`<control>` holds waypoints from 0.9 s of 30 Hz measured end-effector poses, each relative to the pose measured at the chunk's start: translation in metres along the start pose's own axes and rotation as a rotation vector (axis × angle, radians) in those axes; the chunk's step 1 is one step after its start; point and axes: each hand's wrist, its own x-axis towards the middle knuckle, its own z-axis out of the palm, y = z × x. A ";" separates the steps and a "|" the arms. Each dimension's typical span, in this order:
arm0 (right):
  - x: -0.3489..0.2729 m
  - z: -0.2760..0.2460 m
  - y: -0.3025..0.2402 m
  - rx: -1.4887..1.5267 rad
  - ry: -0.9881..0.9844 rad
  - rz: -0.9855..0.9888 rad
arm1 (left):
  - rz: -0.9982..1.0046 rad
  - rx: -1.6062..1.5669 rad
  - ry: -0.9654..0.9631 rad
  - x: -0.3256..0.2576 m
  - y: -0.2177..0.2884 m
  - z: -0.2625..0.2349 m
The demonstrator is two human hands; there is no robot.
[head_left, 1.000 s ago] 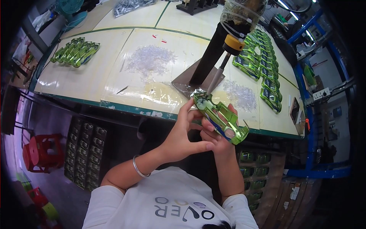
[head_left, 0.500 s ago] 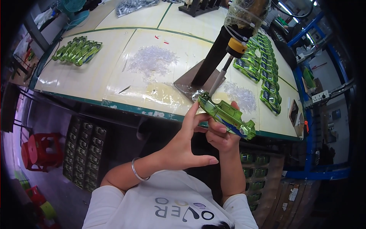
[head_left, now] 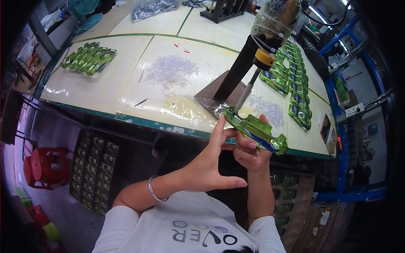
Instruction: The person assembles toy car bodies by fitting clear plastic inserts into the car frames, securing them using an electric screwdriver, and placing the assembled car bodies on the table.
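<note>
Gripping right hand (head_left: 254, 157): translucent green plastic frame (head_left: 258, 127), over near edge of cream-topped bench (head_left: 97, 90);
Left hand (head_left: 206, 166): open, thumb spread, forefinger touching frame's end

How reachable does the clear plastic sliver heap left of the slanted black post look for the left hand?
Probably yes: the post stands right of the heap, not between it and the left hand.

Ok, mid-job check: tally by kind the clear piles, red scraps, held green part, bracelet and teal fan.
Clear piles: 2
Red scraps: 2
Held green part: 1
Bracelet: 1
Teal fan: 1
Total: 7
</note>
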 end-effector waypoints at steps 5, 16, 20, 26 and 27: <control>0.001 0.000 -0.001 -0.013 0.008 0.004 | 0.004 0.028 -0.008 0.001 0.001 0.000; -0.011 -0.016 0.005 -0.045 0.141 0.014 | -0.161 -0.062 -0.006 -0.011 -0.027 -0.010; -0.037 -0.021 -0.004 -0.151 0.308 0.009 | -0.343 -0.086 -0.055 -0.037 -0.036 -0.019; -0.035 0.018 -0.114 -1.193 0.431 -0.464 | -0.523 -0.080 0.013 -0.061 -0.054 -0.036; -0.026 0.028 -0.134 -1.370 0.514 -0.499 | -0.562 -0.108 0.073 -0.061 -0.055 -0.036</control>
